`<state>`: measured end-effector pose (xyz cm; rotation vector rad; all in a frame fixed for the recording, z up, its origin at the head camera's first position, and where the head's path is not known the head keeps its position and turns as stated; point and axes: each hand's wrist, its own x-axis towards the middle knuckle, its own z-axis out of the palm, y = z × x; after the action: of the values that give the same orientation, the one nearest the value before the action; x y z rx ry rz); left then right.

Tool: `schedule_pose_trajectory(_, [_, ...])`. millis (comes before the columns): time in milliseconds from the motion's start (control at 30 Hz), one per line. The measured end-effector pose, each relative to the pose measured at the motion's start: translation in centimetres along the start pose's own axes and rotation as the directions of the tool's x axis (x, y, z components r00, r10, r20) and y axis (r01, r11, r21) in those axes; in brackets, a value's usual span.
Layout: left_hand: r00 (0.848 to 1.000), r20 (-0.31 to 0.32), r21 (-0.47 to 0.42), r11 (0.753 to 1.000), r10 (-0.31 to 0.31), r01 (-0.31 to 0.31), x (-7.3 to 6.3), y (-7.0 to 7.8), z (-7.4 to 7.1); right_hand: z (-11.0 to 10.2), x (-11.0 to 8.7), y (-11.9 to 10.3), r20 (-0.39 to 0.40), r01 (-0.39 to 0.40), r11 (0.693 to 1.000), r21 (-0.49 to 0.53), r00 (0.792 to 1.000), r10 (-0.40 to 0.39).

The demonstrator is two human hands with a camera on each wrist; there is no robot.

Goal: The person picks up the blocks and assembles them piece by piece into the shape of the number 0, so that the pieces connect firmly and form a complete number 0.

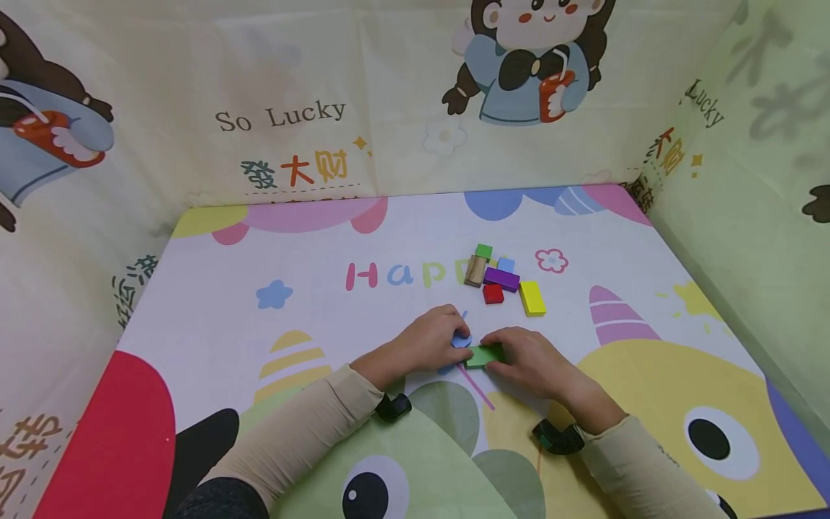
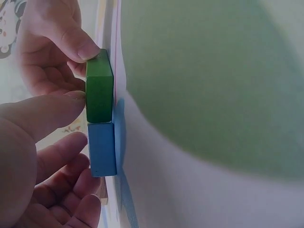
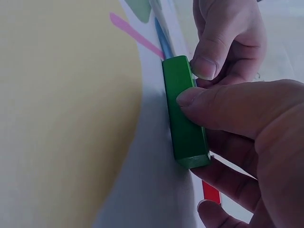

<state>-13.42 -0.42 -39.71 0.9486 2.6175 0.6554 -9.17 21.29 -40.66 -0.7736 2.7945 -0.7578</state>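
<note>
A green rectangular block (image 1: 481, 357) lies on the printed mat, with its side and end visible in the right wrist view. My right hand (image 1: 534, 362) grips it between thumb and fingers. Against the green block sits a blue block (image 2: 102, 149), the two touching face to face in the left wrist view. My left hand (image 1: 428, 340) curls its fingers round the far side of the blue block, while its thumb touches the end of the green one. Fingers partly hide where the blocks meet in the head view.
Beyond the hands several loose blocks are clustered: a purple block (image 1: 502, 279), a yellow block (image 1: 532, 299), a red block (image 1: 493, 293), a brown block (image 1: 475, 271), a small green block (image 1: 483, 251) and a light blue block (image 1: 506, 264). Patterned cloth walls (image 1: 402, 151) surround the mat.
</note>
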Motion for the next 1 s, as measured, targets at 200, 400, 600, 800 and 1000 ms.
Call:
schedule_pose_trajectory(200, [1.000, 0.004, -0.004, 1.000, -0.004, 0.004, 0.0, 0.0, 0.0, -0.4, -0.1, 0.3, -0.028, -0.011, 1.000, 0.017, 1.000, 0.011])
schedule_pose_trajectory(400, [1.000, 0.014, -0.001, 1.000, -0.019, 0.019, 0.0, 0.0, 0.0, -1.2, 0.0, 0.7, -0.065, -0.060, 0.997, 0.043, 0.996, 0.063])
schedule_pose_trajectory(600, [1.000, 0.013, -0.008, 1.000, -0.023, 0.023, 0.0, 0.0, 0.0, -2.0, 0.6, 1.2, -0.122, -0.075, 0.996, 0.047, 0.989, 0.080])
schedule_pose_trajectory(800, [1.000, 0.008, -0.001, 1.000, -0.010, 0.010, -0.1, 0.0, 0.0, -2.7, 1.7, 2.1, -0.158, -0.075, 0.997, 0.021, 0.984, 0.078])
schedule_pose_trajectory(1000, [1.000, 0.015, -0.003, 1.000, -0.014, 0.014, -0.1, 0.0, 0.0, -3.1, 2.7, 2.4, -0.136, -0.095, 0.995, 0.002, 0.986, 0.095])
